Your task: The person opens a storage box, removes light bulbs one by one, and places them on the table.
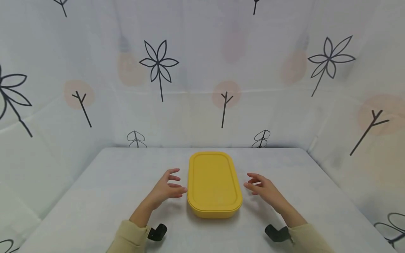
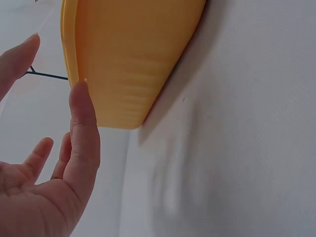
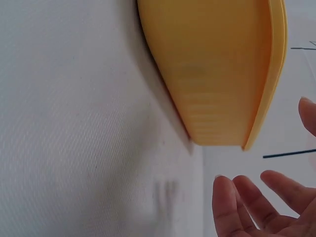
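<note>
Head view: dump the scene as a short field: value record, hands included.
box: yellow, lidded, on the table
left hand: left of the box, fingers apart; contact unclear
right hand: right of the box, visible gap, holding nothing
sleeves: pale yellow
backdrop: pale cloth, dark plant drawings

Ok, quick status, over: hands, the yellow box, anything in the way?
Left hand empty, near yellow box, contact unclear; right hand empty, just apart. Box lidded, flat on white table. No obstacle visible between hands and box.
</note>
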### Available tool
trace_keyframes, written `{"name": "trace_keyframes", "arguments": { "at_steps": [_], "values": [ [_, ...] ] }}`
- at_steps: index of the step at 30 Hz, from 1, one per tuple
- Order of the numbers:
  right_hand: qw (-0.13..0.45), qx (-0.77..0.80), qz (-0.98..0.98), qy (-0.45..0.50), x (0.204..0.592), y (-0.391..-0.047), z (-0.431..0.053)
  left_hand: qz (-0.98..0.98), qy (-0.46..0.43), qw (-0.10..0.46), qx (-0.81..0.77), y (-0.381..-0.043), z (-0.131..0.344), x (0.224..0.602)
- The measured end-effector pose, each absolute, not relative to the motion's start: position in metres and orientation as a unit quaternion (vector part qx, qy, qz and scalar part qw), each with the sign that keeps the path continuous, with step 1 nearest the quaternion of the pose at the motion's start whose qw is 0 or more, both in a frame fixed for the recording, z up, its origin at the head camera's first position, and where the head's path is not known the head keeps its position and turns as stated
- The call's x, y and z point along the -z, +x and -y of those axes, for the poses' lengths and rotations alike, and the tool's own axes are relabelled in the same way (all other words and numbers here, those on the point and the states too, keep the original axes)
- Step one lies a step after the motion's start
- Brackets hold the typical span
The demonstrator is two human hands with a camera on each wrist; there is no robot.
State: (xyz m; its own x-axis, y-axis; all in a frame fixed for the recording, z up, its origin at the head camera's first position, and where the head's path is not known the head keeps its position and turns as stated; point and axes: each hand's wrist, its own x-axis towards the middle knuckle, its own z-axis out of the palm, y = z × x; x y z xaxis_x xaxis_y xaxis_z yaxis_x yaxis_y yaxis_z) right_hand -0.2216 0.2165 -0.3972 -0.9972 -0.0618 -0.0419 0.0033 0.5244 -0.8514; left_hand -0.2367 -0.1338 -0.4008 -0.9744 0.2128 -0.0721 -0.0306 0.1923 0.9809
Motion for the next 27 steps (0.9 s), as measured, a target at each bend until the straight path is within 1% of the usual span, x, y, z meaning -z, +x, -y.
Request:
{"name": "trace_keyframes", "arguments": {
  "at_steps": [7,15,21,27],
  "values": [
    [0.041,0.499,-0.866,-0.018,0.398,-0.221,-0.207,-0.763,0.051,0.11,-0.635,-0.237,0.124,0.4],
    [0.04,0.51,-0.858,-0.036,0.402,-0.223,-0.199,-0.758,0.059,0.143,-0.634,-0.238,0.118,0.405],
    [0.047,0.509,-0.859,-0.032,0.403,-0.222,-0.194,-0.754,0.059,0.145,-0.637,-0.239,0.116,0.408],
    [0.041,0.506,-0.861,-0.027,0.404,-0.222,-0.192,-0.759,0.049,0.138,-0.634,-0.238,0.115,0.408]
  ]
}}
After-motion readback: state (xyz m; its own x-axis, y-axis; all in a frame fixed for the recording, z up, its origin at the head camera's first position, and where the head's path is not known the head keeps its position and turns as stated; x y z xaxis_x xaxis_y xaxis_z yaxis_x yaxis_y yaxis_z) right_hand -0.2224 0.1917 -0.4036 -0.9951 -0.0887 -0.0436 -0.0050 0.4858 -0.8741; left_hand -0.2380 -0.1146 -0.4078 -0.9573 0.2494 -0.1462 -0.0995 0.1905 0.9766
